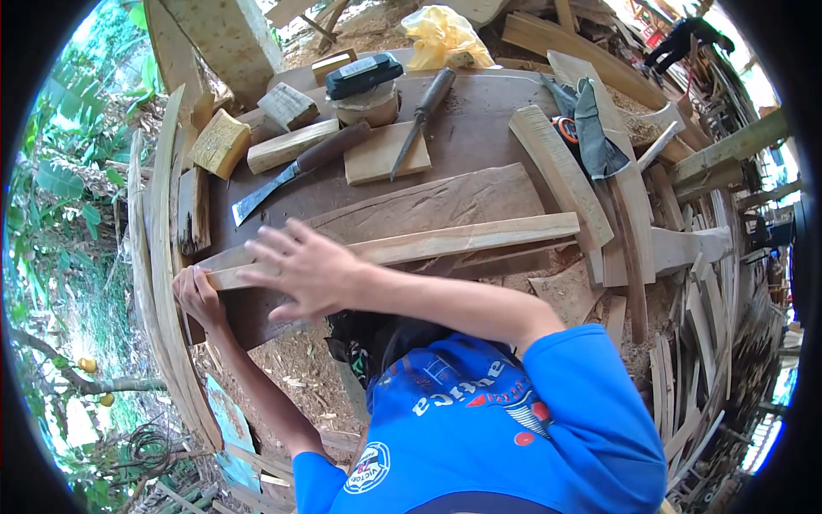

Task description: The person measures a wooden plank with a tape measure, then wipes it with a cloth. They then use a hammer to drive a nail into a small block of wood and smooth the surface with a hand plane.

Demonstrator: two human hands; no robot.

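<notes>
My left hand (197, 295) has its fingers closed round the left end of a long pale wood strip (471, 234). My right hand (304, 270), fingers spread, is over the strip near that end; whether it touches the wood I cannot tell. The strip lies along the near side of a wider, grooved board (462, 193) on a brown work surface (471, 120). Beyond my hands lie a wide chisel (325, 150) with a dark wooden handle and several wood blocks (221, 141). Farther right, a long file (419, 124) rests across a flat pale block (368, 158).
A black tool (364, 73), a yellow plastic bag (441, 34), dark cloth (599, 146) with an orange tape measure (565, 128), and planks (548, 171) surround the surface. Piled offcuts (702, 325) lie right, long slats (154, 257) left. Another person (685, 43) is at the far right.
</notes>
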